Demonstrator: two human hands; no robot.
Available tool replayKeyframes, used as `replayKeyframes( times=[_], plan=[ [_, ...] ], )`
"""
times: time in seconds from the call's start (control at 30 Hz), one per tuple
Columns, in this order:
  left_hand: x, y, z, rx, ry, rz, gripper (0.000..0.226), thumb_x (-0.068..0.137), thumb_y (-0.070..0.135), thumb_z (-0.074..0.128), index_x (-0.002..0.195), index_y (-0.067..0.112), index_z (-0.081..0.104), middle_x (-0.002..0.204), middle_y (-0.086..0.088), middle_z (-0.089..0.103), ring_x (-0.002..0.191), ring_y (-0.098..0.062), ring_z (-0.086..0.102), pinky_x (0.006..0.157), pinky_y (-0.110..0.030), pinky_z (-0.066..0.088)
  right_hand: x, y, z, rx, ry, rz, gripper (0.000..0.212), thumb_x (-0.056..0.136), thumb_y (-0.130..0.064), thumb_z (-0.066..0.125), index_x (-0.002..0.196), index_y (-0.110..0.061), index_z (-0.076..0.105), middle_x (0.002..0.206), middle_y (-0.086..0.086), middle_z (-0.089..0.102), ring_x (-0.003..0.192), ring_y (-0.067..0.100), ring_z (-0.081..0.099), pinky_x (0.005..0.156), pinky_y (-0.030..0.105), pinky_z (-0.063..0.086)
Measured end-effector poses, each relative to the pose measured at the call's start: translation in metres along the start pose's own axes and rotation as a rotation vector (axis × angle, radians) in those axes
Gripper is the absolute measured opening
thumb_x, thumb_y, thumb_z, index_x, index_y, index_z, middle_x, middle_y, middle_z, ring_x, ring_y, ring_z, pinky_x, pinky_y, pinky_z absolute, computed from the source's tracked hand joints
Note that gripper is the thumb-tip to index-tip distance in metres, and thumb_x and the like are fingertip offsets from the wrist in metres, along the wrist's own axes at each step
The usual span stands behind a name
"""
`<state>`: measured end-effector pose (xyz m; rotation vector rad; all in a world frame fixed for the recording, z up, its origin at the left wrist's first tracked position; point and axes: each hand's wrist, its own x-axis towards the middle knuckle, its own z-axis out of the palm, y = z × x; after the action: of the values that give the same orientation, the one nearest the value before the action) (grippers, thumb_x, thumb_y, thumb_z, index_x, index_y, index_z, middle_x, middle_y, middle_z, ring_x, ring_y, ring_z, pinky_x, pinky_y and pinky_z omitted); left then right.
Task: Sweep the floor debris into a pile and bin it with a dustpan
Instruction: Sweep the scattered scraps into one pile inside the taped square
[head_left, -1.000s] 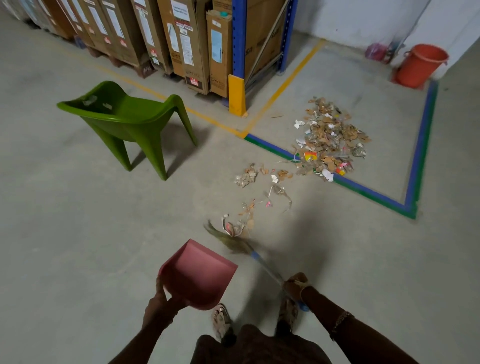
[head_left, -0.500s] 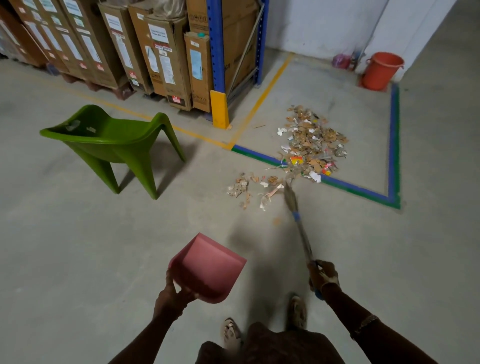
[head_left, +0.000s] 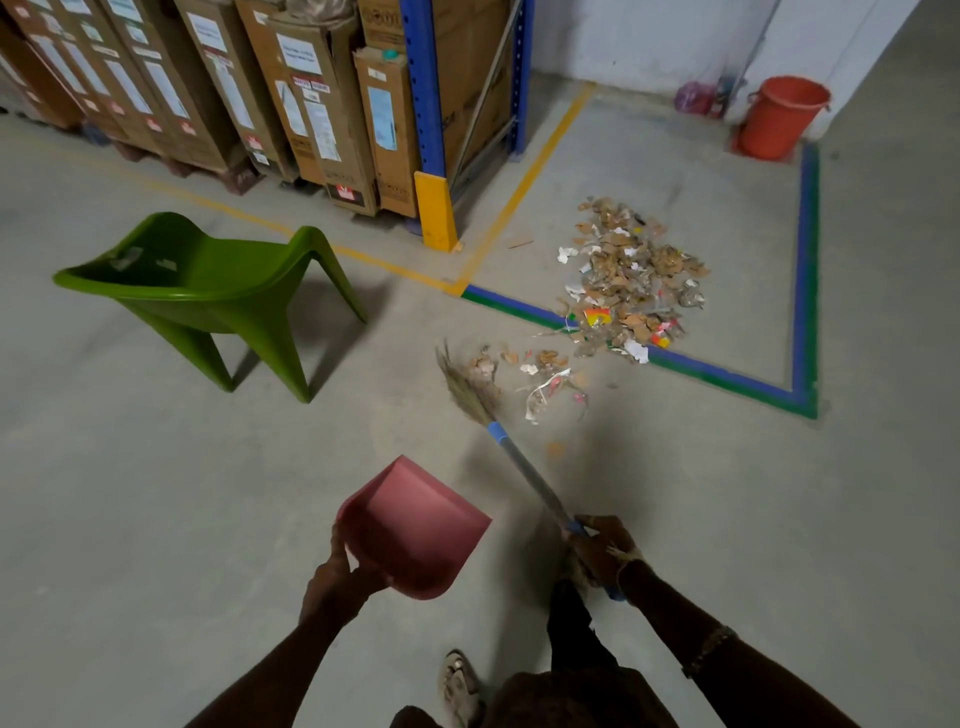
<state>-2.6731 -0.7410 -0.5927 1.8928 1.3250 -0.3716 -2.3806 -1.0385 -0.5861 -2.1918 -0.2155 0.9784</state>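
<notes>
Sandalled foot (head_left: 460, 688) showing at the bottom edge, standing on the concrete floor (head_left: 156, 519). Left hand (head_left: 332, 579) gripping the pink dustpan (head_left: 415, 525) at its rear rim, thumb hooking over the edge; pan hanging low in front of the body, mouth pointing forward.

Right hand (head_left: 602, 551) wrapping its fingers round the broom (head_left: 527, 473) near the handle's end, shaft slanting forward and left. Bristles (head_left: 467, 387) resting just beside the left edge of a loose scatter (head_left: 545, 374) of paper and card scraps.

Beyond that, the main pile (head_left: 628, 275) lying inside a blue-green tape corner (head_left: 802, 291), its near edge spilling over the tape. Green chair (head_left: 208, 291) standing well apart to the left.

Farther back, cartons (head_left: 291, 93) leaning in a row beside a blue rack post (head_left: 428, 104). Orange bucket (head_left: 782, 117) sitting in the far corner by the wall.
</notes>
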Motion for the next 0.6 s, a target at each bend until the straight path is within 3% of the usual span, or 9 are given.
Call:
replayKeyframes(
  times=[0.13,0.27,0.33,0.43,0.5,0.6],
  plan=[
    [0.012,0.028,0.003,-0.018,0.041,-0.06,0.125,0.061,0.063,0.085,0.152,0.049,0.001,0.071,0.001,0.072,0.055,-0.023,0.06,0.061,-0.04,0.057,0.056,-0.028,-0.004,-0.01,-0.082,0.026,0.022,0.089,-0.028,0.067,0.083,-0.007,0.073,0.063,0.005,0.064,0.058,0.019,0.061,0.052,0.027,0.049],
    [0.014,0.067,0.01,-0.043,0.071,-0.117,0.114,0.071,0.066,0.077,0.15,0.053,-0.005,0.067,0.001,0.074,0.053,-0.022,0.062,0.063,-0.042,0.059,0.121,-0.053,-0.025,0.066,-0.107,0.119,0.019,0.088,-0.02,0.071,0.085,-0.002,0.069,0.054,0.009,0.057,0.042,0.019,0.055,0.041,0.025,0.047],
    [0.015,0.089,0.014,-0.059,0.103,-0.146,0.114,0.072,0.068,0.076,0.15,0.053,-0.006,0.067,0.002,0.073,0.056,-0.023,0.065,0.063,-0.041,0.06,0.157,-0.061,-0.041,0.095,-0.088,0.183,0.02,0.088,-0.018,0.072,0.078,-0.001,0.068,0.053,0.01,0.055,0.045,0.022,0.054,0.045,0.032,0.054],
    [0.02,0.126,0.023,-0.081,0.165,-0.182,0.122,0.059,0.077,0.075,0.149,0.056,-0.005,0.068,0.001,0.072,0.058,-0.027,0.067,0.061,-0.042,0.06,0.215,-0.062,-0.076,0.117,-0.046,0.233,0.023,0.089,-0.016,0.071,0.08,0.005,0.067,0.05,0.01,0.055,0.045,0.025,0.054,0.05,0.034,0.052],
    [0.022,0.148,0.032,-0.102,0.187,-0.19,0.121,0.061,0.07,0.081,0.148,0.058,-0.002,0.068,-0.001,0.072,0.06,-0.028,0.068,0.061,-0.044,0.06,0.242,-0.06,-0.1,0.177,0.005,0.262,0.021,0.09,-0.012,0.071,0.082,0.008,0.067,0.042,0.009,0.05,0.038,0.024,0.05,0.05,0.037,0.05],
    [0.026,0.18,0.049,-0.12,0.189,-0.194,0.12,0.064,0.061,0.085,0.148,0.06,-0.001,0.069,-0.002,0.072,0.061,-0.028,0.069,0.06,-0.044,0.06,0.268,-0.061,-0.135,0.278,0.113,0.267,0.015,0.092,-0.005,0.066,0.078,0.001,0.062,0.047,0.009,0.046,0.034,0.02,0.043,0.035,0.024,0.039]
  ],
)
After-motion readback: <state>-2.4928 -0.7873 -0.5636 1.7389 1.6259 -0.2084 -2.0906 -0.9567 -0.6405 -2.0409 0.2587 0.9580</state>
